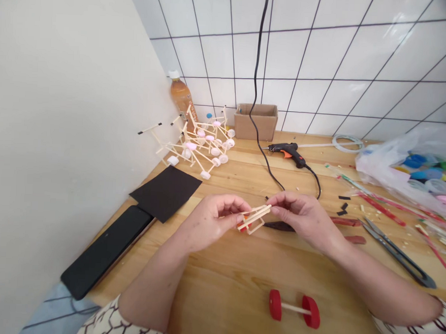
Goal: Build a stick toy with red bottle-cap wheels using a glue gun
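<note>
One left hand (pixel 209 223) and one right hand (pixel 302 215) share one small wooden stick frame (pixel 253 218) above the surface (pixel 226 270). Around them I count two red wheels (pixel 275 304) on one wooden axle (pixel 292 308), one hot glue gun (pixel 286 154), one pair of thread snips (pixel 396 253), one cardboard box (pixel 256 121), one plastic bottle (pixel 181 97), one larger stick-and-cap structure (pixel 205 146), one square black sheet (pixel 166 193), one black board (pixel 104 250) and one plastic bag (pixel 403 170) of bottle caps, too many to count.

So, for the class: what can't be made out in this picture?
Head view:
the stick frame's ends, hidden by the left hand and the right hand;
a red piece, mostly hidden by the left hand;
coloured pieces in the plastic bag, blurred by it, cut off at the right edge.
</note>
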Action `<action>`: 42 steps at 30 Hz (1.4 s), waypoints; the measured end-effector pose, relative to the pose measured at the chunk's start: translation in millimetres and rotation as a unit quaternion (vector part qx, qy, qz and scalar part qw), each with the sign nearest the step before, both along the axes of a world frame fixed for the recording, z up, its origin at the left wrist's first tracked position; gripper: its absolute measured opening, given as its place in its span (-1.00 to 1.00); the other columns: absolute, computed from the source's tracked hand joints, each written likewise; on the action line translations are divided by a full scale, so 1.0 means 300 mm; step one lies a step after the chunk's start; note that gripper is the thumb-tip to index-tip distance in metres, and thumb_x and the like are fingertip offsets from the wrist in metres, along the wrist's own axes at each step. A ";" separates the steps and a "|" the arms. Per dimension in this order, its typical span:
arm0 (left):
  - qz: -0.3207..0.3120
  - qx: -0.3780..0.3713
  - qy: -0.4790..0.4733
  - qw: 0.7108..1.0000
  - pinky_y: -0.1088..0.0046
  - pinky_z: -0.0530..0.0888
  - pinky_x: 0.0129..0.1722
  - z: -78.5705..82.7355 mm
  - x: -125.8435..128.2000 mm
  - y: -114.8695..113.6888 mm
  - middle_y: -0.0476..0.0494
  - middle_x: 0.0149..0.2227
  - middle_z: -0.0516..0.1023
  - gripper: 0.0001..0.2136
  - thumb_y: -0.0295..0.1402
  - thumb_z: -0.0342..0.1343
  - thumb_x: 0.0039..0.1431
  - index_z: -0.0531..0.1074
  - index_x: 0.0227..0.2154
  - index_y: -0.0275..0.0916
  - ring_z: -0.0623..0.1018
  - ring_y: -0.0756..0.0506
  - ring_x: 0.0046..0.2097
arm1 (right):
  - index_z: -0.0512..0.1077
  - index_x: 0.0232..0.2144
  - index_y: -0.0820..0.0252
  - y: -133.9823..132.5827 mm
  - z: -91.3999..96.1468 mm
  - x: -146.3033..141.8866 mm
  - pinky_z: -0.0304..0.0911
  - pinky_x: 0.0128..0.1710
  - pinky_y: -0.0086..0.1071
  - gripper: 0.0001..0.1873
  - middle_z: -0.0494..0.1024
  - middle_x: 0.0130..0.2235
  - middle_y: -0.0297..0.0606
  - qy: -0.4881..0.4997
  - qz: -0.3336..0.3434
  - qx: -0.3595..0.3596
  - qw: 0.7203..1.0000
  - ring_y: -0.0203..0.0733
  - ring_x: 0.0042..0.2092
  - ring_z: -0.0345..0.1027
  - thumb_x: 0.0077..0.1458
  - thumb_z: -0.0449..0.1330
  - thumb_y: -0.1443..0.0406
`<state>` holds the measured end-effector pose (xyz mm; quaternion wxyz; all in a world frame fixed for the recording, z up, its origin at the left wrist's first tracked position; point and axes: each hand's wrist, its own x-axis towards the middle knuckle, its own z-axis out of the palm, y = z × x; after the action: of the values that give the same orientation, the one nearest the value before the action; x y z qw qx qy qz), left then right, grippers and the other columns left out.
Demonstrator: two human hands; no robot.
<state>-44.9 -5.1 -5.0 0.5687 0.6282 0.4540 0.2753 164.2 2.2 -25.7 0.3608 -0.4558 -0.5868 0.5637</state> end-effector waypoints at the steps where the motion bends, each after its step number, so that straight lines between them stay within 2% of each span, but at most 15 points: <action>1: 0.000 -0.001 -0.001 1.000 0.56 0.44 -0.27 0.001 0.000 0.000 -0.06 -0.36 0.59 -0.91 -0.50 0.07 0.08 0.45 -0.34 -0.30 0.56 0.02 -0.32 | 0.42 -0.41 0.19 0.000 0.000 0.000 0.31 -0.25 -0.34 -0.86 0.48 -0.43 -0.33 0.000 0.000 0.000 1.000 -0.28 -0.36 0.36 -0.05 0.20 0.23; 19: -0.005 0.013 0.010 1.000 0.47 0.46 -0.23 0.005 -0.003 -0.001 -0.09 -0.34 0.59 -0.90 -0.46 0.07 0.08 0.45 -0.32 -0.30 0.56 -0.02 -0.31 | 0.43 -0.34 0.18 -0.007 0.002 0.011 0.33 -0.27 -0.31 -0.81 0.51 -0.37 -0.28 -0.034 0.001 0.039 0.999 -0.24 -0.34 0.38 -0.02 0.19 0.21; 42: -0.013 -0.003 -0.005 1.000 0.48 0.47 -0.26 0.002 0.001 0.000 -0.11 -0.34 0.59 -0.90 -0.45 0.09 0.08 0.44 -0.32 -0.31 0.56 -0.01 -0.32 | 0.40 -0.45 0.18 -0.005 0.014 -0.004 0.28 -0.38 -0.39 -0.88 0.44 -0.49 -0.36 -0.055 -0.010 0.046 0.997 -0.30 -0.43 0.31 -0.05 0.18 0.24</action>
<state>-44.5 -5.2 -4.3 0.5765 0.6309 0.4439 0.2695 162.9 0.8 -21.5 0.3547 -0.4749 -0.6264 0.5063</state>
